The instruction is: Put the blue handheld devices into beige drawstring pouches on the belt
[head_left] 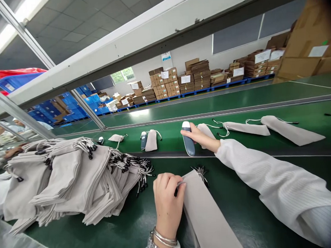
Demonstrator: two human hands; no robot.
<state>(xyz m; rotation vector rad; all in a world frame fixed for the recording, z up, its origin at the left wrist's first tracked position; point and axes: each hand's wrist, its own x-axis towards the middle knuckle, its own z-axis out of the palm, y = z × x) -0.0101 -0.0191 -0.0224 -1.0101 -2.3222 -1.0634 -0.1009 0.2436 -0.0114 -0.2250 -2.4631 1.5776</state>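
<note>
- With fingers [167, 179] of the left hand [166, 201] curled in against the thumb, pinching the upper corner of a grey pouch stack [208, 213], apparently to steady that edge; with fingertips tucked away beside a dark bit too small to identify.
- In the right hand [200, 134], closed around a blue-grey device [188, 139], white end up, slightly tilted; gripped near the top, perhaps to leave the lower end free. Cannot tell the full finger wrap.
- At far left, blurred: apparently a co-worker's hand [14, 151].
- Next, heaped on the surface [136, 226], a pouch pile [75, 177]; bundled with most cords toward the far end, likely against tangling. Impossible to count, with lower layers buried.
- Beyond, on the green strip [171, 138], a white-topped item [101, 140] partly hidden by the pile, then a small pouch [117, 138].
- Farther right, a second device [143, 141] close against a flat pouch [151, 140], perhaps as a pair.
- Below the right hand, the stack, slanting on the surface, cords away from the body, cut off at the bottom.
- Behind the right hand, a half-covered pouch [206, 129]; then two long pouches [292, 129], contents hidden.
</note>
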